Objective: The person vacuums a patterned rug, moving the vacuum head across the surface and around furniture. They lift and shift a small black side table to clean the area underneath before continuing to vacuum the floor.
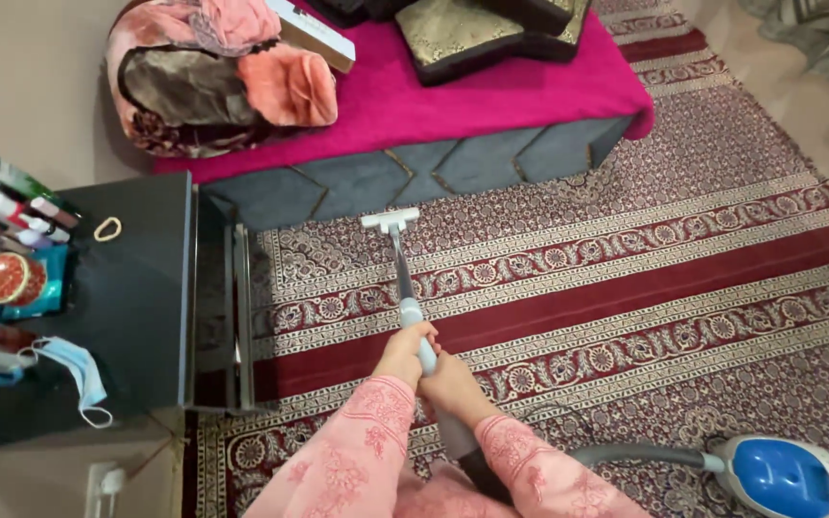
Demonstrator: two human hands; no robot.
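Grip: left hand (403, 353) and right hand (451, 382) both clamped around the vacuum wand (405, 288).
Nozzle (390, 221): frame centre, just short of the bed base (414, 173).
Open room: patterned carpet (645, 278), right.
Obstacles: black cabinet (136, 288) left; blue vacuum body (784, 475) lower right.

vacuum wand (403, 278): slim grey tube with a pale blue collar near its lower end, tilted, running from the grip toward 12 o'clock. floor nozzle (390, 220): small, white, flat, set crosswise at the wand's far end, resting on the patterned red carpet (683, 288) just short of the bed base. canister (787, 475): blue and white, lying on the carpet at 4 o'clock. grey hose (640, 453) runs from canister toward the wand's lower end.
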